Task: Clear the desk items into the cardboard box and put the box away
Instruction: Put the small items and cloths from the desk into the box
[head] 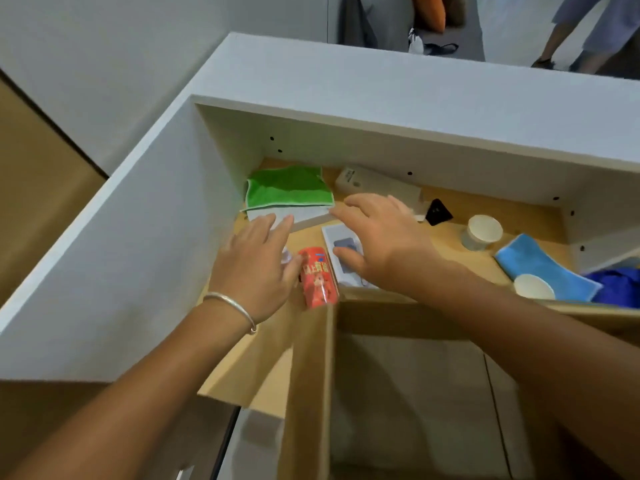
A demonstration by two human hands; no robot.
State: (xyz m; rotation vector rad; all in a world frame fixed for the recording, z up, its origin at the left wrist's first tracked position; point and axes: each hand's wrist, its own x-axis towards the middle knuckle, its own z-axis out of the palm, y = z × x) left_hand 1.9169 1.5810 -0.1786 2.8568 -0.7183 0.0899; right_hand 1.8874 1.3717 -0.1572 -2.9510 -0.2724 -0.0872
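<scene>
An open cardboard box (311,368) stands at the near edge of the wooden desk (485,216), its inside empty as far as I can see. A red can (318,277) lies by the box's far left corner. My left hand (254,268) hovers spread just left of the can, thumb near it. My right hand (379,237) reaches over a white device box (330,237), fingers spread toward a grey flat pad (301,214) under a green cloth (289,187). Neither hand holds anything.
Behind my right hand lie a white carton (367,183) and a black triangular object (438,211). Two paper cups (483,232) (533,287), a light blue cloth (540,266) and dark blue fabric (620,285) sit right. White partition walls (138,237) enclose the desk; a person's legs (571,32) stand beyond.
</scene>
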